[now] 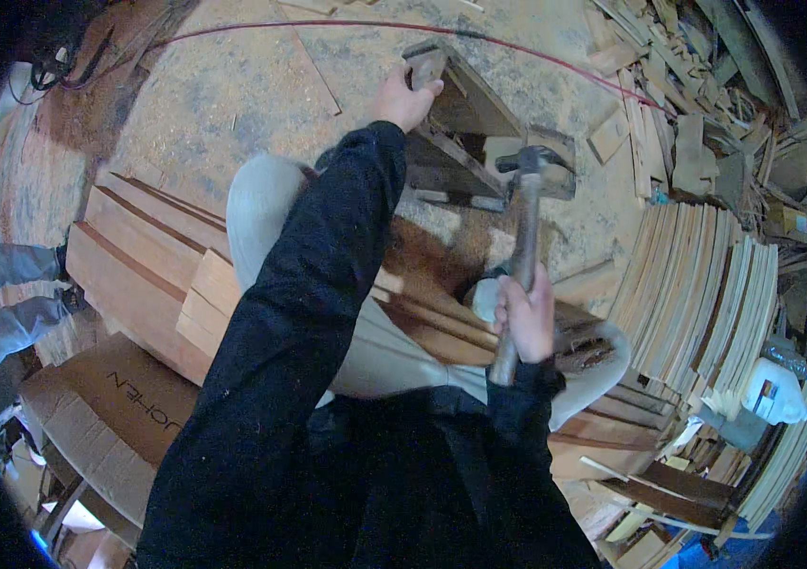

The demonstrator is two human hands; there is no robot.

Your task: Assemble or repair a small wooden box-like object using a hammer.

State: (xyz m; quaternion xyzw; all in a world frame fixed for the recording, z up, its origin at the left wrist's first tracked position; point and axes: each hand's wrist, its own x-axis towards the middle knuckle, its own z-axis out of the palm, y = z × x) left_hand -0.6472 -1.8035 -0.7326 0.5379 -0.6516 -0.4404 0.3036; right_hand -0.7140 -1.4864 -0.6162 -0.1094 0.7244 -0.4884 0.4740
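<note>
My left hand [403,95] reaches forward in a black sleeve and grips the top corner of a wooden frame piece [465,104] standing on the dusty floor. Closed around the wooden handle of a hammer [525,237], my right hand [525,318] holds it upright. The hammer's dark metal head [527,159] hovers above the frame's lower part. My knees in light trousers [266,204] show below the arms.
Stacked wooden planks [147,256] lie to my left, with a flattened cardboard box [119,403] beside them. Thin slats [697,294] are piled at right, scrap offcuts [688,104] behind them. A red cable [555,55] crosses the floor. Another person's legs [0,294] appear far left.
</note>
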